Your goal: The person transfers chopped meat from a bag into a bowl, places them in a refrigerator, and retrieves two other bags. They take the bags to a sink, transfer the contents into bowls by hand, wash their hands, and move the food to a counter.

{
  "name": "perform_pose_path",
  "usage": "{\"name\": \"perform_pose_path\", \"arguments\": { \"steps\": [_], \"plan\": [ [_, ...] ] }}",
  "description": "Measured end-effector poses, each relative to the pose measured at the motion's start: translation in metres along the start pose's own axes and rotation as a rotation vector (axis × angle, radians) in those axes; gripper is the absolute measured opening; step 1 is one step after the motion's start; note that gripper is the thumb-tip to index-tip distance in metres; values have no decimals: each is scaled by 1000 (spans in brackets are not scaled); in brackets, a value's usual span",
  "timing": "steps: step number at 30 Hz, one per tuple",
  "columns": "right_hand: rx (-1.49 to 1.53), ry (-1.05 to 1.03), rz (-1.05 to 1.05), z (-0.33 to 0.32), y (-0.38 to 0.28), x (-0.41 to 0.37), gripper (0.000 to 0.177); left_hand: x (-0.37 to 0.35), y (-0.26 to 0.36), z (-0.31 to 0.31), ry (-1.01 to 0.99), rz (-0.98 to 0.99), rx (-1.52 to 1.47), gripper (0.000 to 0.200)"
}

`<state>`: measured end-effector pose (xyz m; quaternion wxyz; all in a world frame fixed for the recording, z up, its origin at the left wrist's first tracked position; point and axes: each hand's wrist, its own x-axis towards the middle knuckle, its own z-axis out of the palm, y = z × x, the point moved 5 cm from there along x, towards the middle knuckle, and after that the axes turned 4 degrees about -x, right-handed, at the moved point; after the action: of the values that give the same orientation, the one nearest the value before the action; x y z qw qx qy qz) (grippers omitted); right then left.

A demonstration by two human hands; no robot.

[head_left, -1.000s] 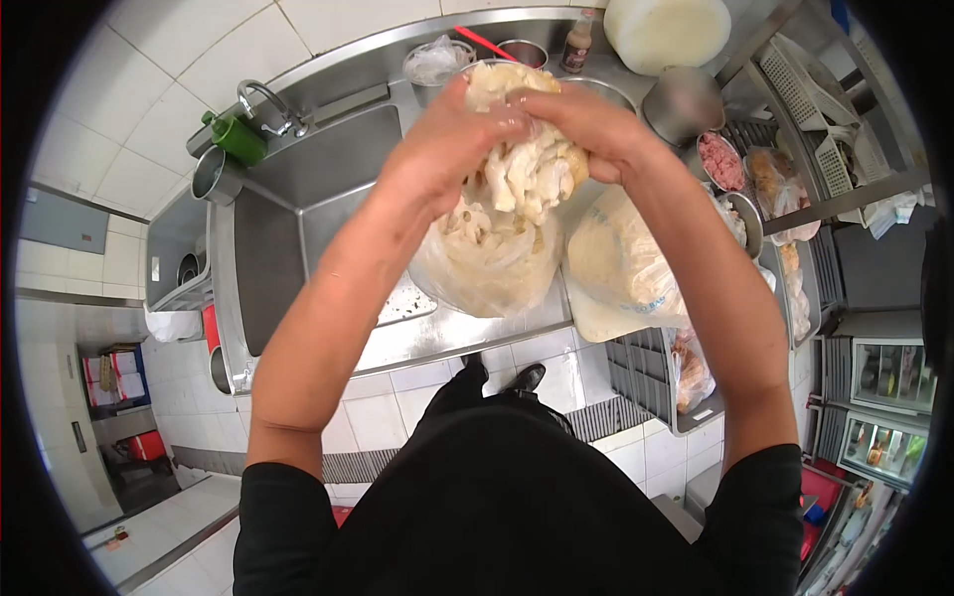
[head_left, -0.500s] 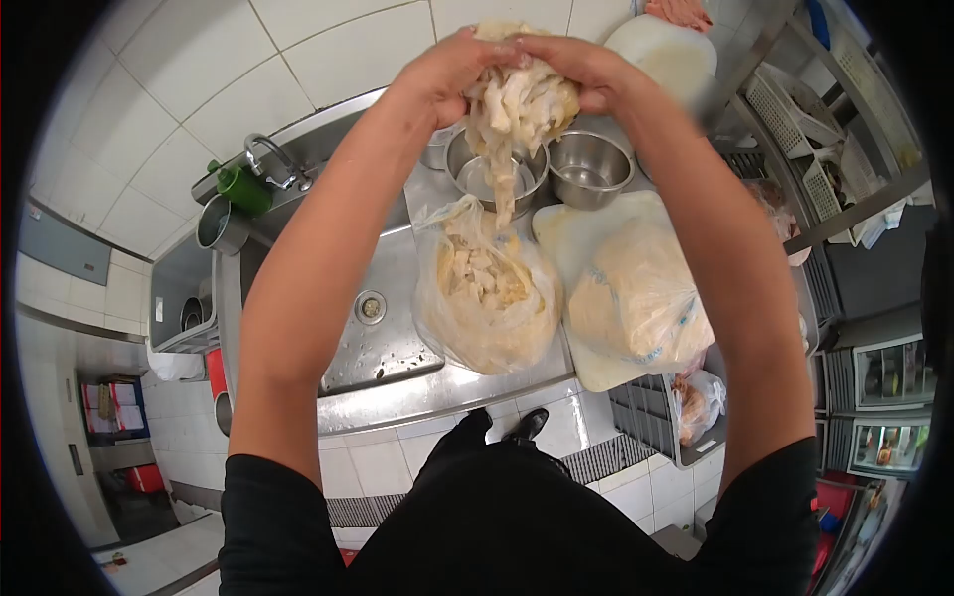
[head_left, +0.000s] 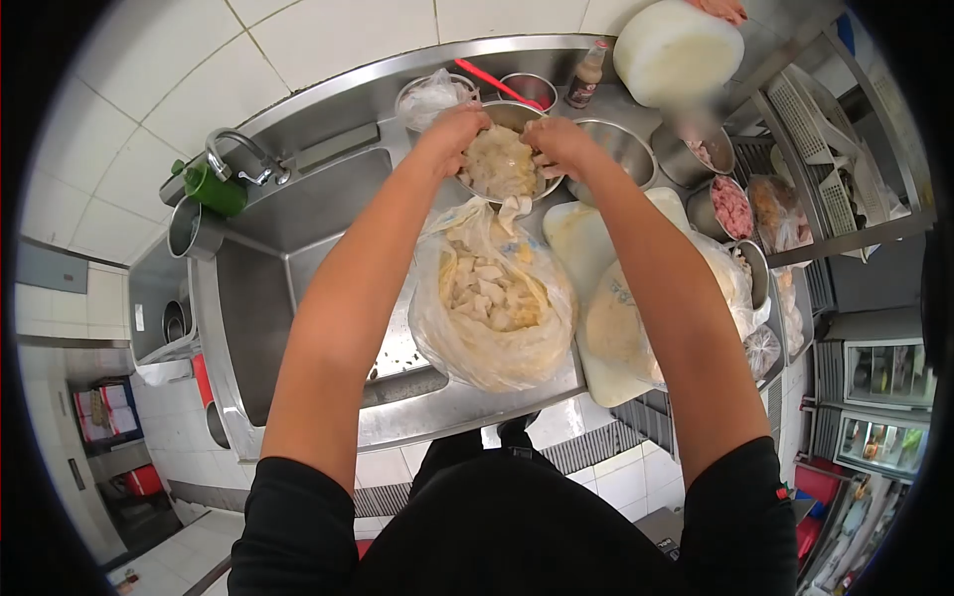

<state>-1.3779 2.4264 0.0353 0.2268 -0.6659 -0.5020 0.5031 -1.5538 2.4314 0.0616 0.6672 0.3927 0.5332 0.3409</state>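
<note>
A clump of pale, wet food pieces (head_left: 499,162) lies in a round metal bowl (head_left: 514,111) at the back of the counter. My left hand (head_left: 454,137) is curled around the clump's left side. On the right side my right hand (head_left: 558,145) grips pieces of it, and a few strips hang near its fingers. One strip droops over the bowl's front rim toward an open plastic bag (head_left: 542,343), which holds more pale pieces. Beside that bag, a second full bag (head_left: 614,318) rests on a white cutting board (head_left: 603,382), partly behind my right forearm.
An empty metal bowl (head_left: 621,149), a sauce bottle (head_left: 586,74) and a pot with a red handle (head_left: 532,91) stand around the bowl. A sink (head_left: 328,223) with a faucet (head_left: 238,149) lies left. Pink meat (head_left: 732,207) is at right, beside a metal rack (head_left: 855,243).
Both hands have come down with the clump, from raised above the counter into the metal bowl. The view has shifted, and more bowls and the bottle now show at the back.
</note>
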Motion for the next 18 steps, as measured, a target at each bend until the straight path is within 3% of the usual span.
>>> {"name": "perform_pose_path", "arguments": {
  "steps": [1,3,5,9,11,12,14,18],
  "plan": [
    [-3,-4,3,-4,4,-2,20,-2,0,-8,9,48,43,41],
    [-428,-145,14,-2,-3,-35,31,-12,-1,-22,26,98,17,38],
    [-463,-208,130,8,12,-65,43,-27,-9,-38,48,145,-8,35],
    [-404,-183,277,43,59,-84,42,-50,-41,-53,99,207,-90,24],
    [9,79,49,58,63,-86,39,-65,-55,-50,124,212,-119,21],
    [9,79,49,68,67,-81,39,-74,-62,-46,143,202,-151,19],
    [291,221,44,78,74,-76,31,-93,-77,-40,164,193,-182,18],
    [421,211,65,78,71,-79,23,-128,-109,-39,227,188,-315,16]
  ]
}}
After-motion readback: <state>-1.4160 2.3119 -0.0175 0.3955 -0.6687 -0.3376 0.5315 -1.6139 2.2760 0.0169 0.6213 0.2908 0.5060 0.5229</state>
